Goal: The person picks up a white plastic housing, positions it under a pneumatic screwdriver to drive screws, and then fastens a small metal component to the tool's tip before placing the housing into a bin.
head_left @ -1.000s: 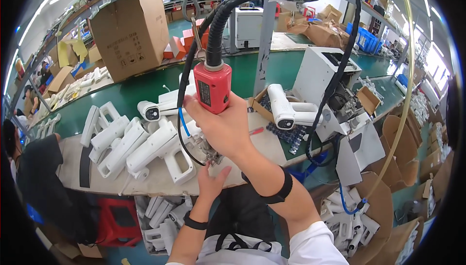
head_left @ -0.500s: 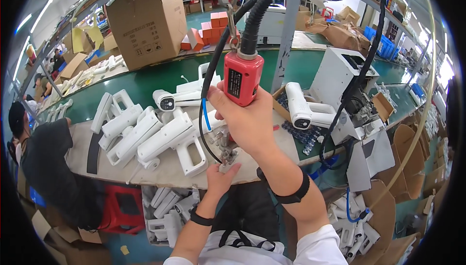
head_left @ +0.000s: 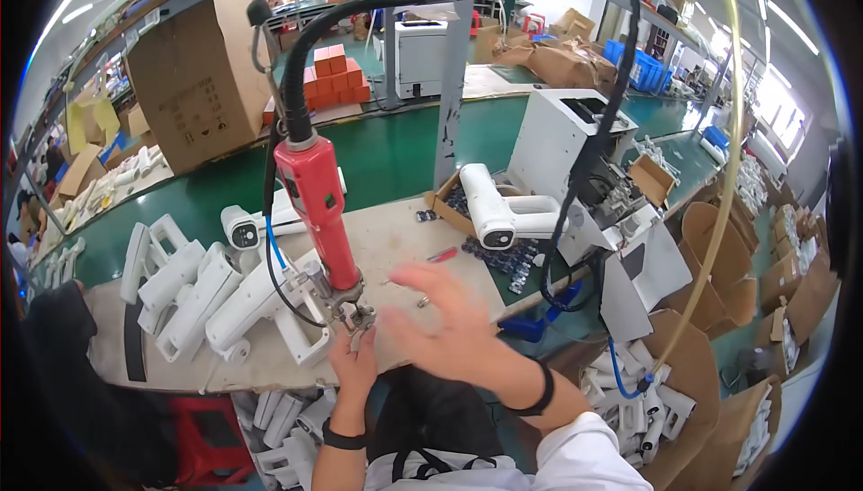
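Busy workshop, green belt (head_left: 387, 145) running behind a beige-topped table (head_left: 395, 230). Red tool (head_left: 315, 208) hangs from its black hose (head_left: 292, 77), nose down at a small metal fitting (head_left: 355, 314) by the table's near edge, left of centre. My left hand (head_left: 353, 361) is at that fitting from the near edge, fingers narrowed; can't tell if it's pinching or just touching. My right hand (head_left: 449, 329) is off the tool, over the near edge, empty as far as I see, fingers spread.

Progress, my guess: mid-job on this fitting, nothing clearly finished. White housings (head_left: 261, 307) lie toward the table's left end; no telling which are done or left.

Hard to make out: right hand motion-blurred, left fingertips partly hidden, contact between nose and fitting unclear, left-hand co-worker (head_left: 54, 338) dark at the rim.
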Available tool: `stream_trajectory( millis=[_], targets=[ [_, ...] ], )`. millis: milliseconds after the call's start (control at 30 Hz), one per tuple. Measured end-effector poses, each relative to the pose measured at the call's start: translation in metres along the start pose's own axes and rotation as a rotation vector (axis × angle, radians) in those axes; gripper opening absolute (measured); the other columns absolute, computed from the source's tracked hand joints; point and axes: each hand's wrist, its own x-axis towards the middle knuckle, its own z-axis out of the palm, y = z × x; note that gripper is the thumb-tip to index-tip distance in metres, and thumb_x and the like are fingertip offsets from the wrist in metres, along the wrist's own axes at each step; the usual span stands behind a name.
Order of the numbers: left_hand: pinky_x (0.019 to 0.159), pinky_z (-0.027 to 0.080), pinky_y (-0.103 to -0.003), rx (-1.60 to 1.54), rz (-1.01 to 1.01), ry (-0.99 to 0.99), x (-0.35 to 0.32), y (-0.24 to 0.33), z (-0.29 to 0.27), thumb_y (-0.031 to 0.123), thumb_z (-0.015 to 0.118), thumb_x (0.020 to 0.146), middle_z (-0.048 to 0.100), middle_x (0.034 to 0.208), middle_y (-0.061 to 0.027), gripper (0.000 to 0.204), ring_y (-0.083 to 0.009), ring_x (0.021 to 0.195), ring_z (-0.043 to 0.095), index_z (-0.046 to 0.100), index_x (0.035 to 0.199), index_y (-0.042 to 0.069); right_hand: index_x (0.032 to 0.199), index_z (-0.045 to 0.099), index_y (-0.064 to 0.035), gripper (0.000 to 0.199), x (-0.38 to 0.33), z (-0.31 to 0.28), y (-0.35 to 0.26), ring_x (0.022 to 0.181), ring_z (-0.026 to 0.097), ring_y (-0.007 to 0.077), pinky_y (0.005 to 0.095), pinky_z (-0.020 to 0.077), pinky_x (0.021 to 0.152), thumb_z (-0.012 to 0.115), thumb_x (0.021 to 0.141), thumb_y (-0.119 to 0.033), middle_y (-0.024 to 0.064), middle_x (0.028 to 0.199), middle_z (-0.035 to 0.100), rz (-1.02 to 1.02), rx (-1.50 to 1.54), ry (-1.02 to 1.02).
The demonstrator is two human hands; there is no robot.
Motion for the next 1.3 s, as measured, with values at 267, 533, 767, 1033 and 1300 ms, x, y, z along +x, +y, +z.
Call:
stream_trajectory(
  millis=[267,533,767,1033,1300],
  targets=[
    [0.083,0.045,-0.026,-0.173,-0.092,0.04,0.004,-0.018,0.003,0.004,0.06,0.086,0.065,0.098,-0.0057,0.023,-0.0115,0.09,0.058,0.06,0.109,-0.001,0.117,0.055,-0.0032,0.049,-0.016,-0.067,0.152,0.11,0.054,0.0308,0.0469,0.0404,0.092,0.069,0.075,-0.024,0.0159,0.114,0.058,0.41,-0.783,0.041],
    [0.081,0.045,-0.031,-0.309,-0.206,0.126,0.003,-0.029,0.007,0.004,0.066,0.081,0.064,0.093,-0.0129,0.016,-0.0171,0.092,0.059,0.063,0.095,-0.003,0.122,0.051,-0.0121,0.059,-0.02,-0.084,0.222,0.115,0.05,0.0262,0.063,0.0251,0.101,0.073,0.067,-0.016,0.006,0.113,0.057,0.398,-1.348,-0.455],
    [0.076,0.047,-0.032,-0.167,-0.118,0.064,0.005,-0.025,0.003,0.006,0.064,0.081,0.064,0.081,-0.0082,0.014,-0.0181,0.08,0.061,0.061,0.093,-0.001,0.097,0.062,-0.012,0.037,-0.008,-0.059,0.174,0.097,0.056,0.0276,0.0525,0.0309,0.097,0.069,0.061,-0.007,0.0063,0.096,0.06,0.189,-1.151,-0.196],
    [0.073,0.046,-0.03,-0.035,0.032,0.112,0.009,-0.025,0.0,0.006,0.063,0.083,0.065,0.085,-0.0132,0.012,-0.018,0.078,0.059,0.059,0.091,-0.003,0.096,0.061,-0.0105,0.037,-0.032,0.024,0.133,0.094,0.055,0.024,0.0453,0.032,0.093,0.067,0.059,-0.006,0.0047,0.091,0.058,-0.008,-0.885,-0.298],
    [0.078,0.048,-0.036,0.225,0.046,-0.101,0.001,0.006,-0.028,0.011,0.069,0.078,0.064,0.093,-0.016,0.033,-0.0253,0.087,0.062,0.058,0.104,-0.005,0.107,0.06,-0.0083,0.042,-0.055,0.026,0.167,0.101,0.054,0.0261,0.0481,0.0319,0.098,0.068,0.065,-0.01,0.0088,0.1,0.057,-0.015,-0.896,-0.492]
  ],
)
